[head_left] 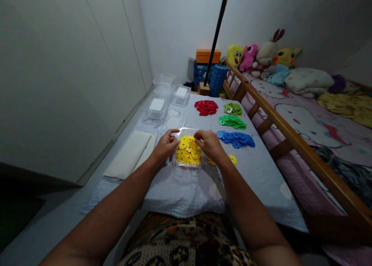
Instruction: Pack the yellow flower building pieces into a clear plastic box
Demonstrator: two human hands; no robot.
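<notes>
A clear plastic container (pixel 188 166) stands near the front of the cloth-covered table, filled with yellow flower-shaped interlocking discs (pixel 188 151). At its left rim is my left hand (pixel 166 145), thumb and index finger apart and close to the discs. My right hand (pixel 209 144) reaches over the right rim, its fingertips pinched together at the yellow discs; whatever sits between them is hidden. A few loose yellow discs (pixel 232 159) lie right of the container, partly behind my right wrist. Behind the container's left corner lies a clear lid (pixel 173 122).
Piles of blue (pixel 236 139), green (pixel 232 122), light green (pixel 233 109) and red pieces (pixel 206 107) lie on the right. More clear containers (pixel 156 104) stand at back left. A folded cream cloth (pixel 128 153) lies left. A wooden bed rail (pixel 273 114) borders the table.
</notes>
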